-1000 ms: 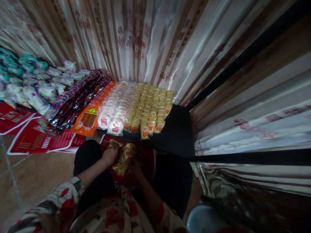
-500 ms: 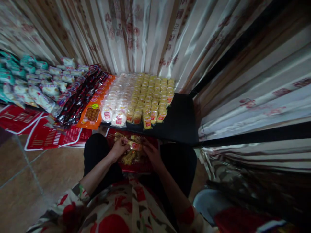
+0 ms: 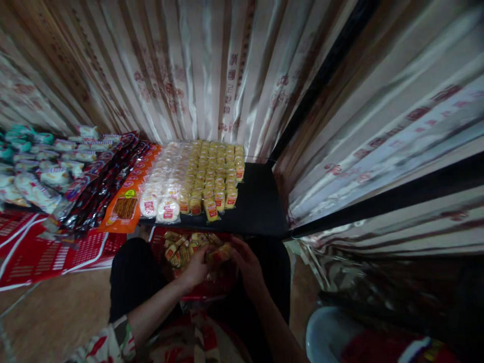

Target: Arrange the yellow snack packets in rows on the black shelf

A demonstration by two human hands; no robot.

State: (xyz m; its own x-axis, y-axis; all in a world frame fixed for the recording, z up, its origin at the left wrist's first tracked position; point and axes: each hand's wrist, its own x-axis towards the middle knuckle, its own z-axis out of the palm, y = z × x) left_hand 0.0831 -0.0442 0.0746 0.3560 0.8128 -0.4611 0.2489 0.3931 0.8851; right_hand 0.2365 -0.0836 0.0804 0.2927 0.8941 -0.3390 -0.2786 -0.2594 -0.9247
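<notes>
From where I stand, the person sits with knees apart at the near edge of a black tabletop, and the left hand is closed on the left end of a small yellow packet, while the fingers of the right hand grip its other end. The packet is held over a red container between the knees, just below that near edge; whether it is a bag or a box I cannot tell. Inside it, a loose heap of golden-wrapped packets fills the far left part, lying at all angles, and the near part is too dim to read. Up on the tabletop, rows of yellow wrapped snacks run from the far edge to the near one, stopping short of the right edge. Touching them on the left come round white snacks in clear wrappers with red labels, then an orange bag picturing brown sticks, dark shiny packets, white packets and, at the far left, teal ones. Red bags with white edging hang below the near edge. At the lower right stands a pale basin, its contents too dark to name
</notes>
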